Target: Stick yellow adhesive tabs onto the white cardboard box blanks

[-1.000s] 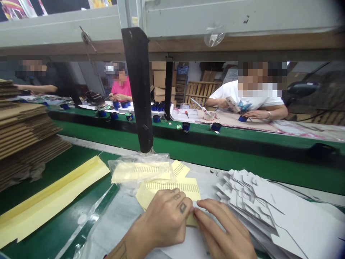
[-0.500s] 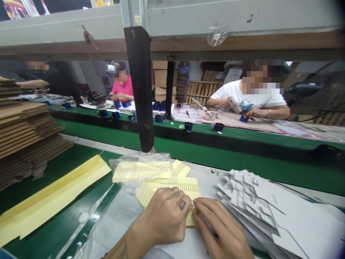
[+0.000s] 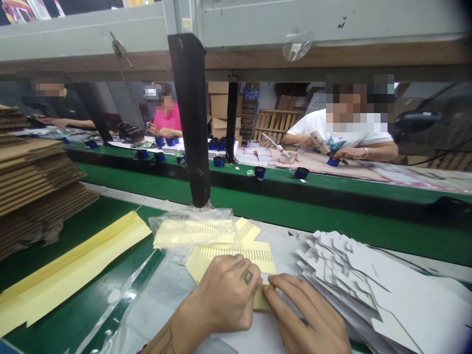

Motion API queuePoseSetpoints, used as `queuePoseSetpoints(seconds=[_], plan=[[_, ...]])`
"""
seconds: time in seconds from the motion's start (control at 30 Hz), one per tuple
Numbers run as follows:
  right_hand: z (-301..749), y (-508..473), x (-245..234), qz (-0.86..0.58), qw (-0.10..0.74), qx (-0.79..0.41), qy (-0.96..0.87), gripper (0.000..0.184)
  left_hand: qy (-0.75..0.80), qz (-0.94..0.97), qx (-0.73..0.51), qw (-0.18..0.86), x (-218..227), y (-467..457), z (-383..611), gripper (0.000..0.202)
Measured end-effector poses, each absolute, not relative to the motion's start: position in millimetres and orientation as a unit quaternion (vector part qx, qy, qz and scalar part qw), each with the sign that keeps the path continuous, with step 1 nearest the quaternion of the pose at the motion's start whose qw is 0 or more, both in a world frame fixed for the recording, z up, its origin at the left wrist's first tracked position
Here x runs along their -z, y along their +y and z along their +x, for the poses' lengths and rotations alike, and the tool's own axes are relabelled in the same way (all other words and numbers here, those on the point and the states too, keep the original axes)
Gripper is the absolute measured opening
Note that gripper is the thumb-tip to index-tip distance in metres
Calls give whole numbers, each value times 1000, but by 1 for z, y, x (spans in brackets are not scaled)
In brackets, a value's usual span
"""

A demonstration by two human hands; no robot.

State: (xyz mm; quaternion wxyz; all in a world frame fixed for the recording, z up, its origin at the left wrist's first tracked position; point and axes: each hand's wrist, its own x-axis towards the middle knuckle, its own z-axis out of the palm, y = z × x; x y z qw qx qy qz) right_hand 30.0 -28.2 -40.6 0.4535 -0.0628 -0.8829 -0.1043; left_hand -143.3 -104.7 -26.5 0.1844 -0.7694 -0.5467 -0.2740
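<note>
Yellow sheets of small printed labels (image 3: 236,252) lie on the white work surface in front of me. My left hand (image 3: 230,295) is closed, its fingers curled and their tips hidden, at the near end of a yellow label sheet (image 3: 261,302). Facing it from the right, my right hand (image 3: 308,312) has its thumb and index fingertips close together on the same sheet. Both hands' fingertips almost meet there. Whether a single label is between them is too small to make out.
White folded card blanks (image 3: 368,290) are stacked at right. A clear plastic bag (image 3: 195,228) covers more labels. Yellow strips (image 3: 73,270) and stacked cardboard (image 3: 33,182) lie left. A black-wrapped post (image 3: 190,123) rises ahead; beyond, blue round parts (image 3: 301,173) line a green conveyor (image 3: 295,201), with co-workers behind.
My right fingertips have shifted slightly and the gap between thumb and index finger has narrowed. My left hand stays nearly in place. The blue parts on the conveyor have moved slightly right.
</note>
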Motion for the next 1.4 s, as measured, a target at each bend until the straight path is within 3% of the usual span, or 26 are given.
queuePoseSetpoints(seconds=[0.13,0.3,0.4,0.57,0.67,0.77,1.4], plan=[[30,-33,39,-68,469,75,-877,25,-546,-765,286,188,24,-104,-144,15],[38,-39,36,-114,469,-84,-872,17,-586,-708,291,267,23,-102,-148,19],[35,-37,33,-119,381,-219,-890,9,-617,-656,295,319,22,-102,-156,21],[13,-39,29,-95,172,-371,-908,15,-655,-594,312,349,17,-104,-168,20],[0,-43,30,-101,95,-395,-908,17,-661,-579,324,349,15,-105,-170,21],[-7,-45,35,-100,70,-402,-908,17,-664,-575,334,342,15,-105,-169,22],[-9,-46,52,-124,57,-416,-899,18,-675,-566,372,294,14,-106,-165,25]])
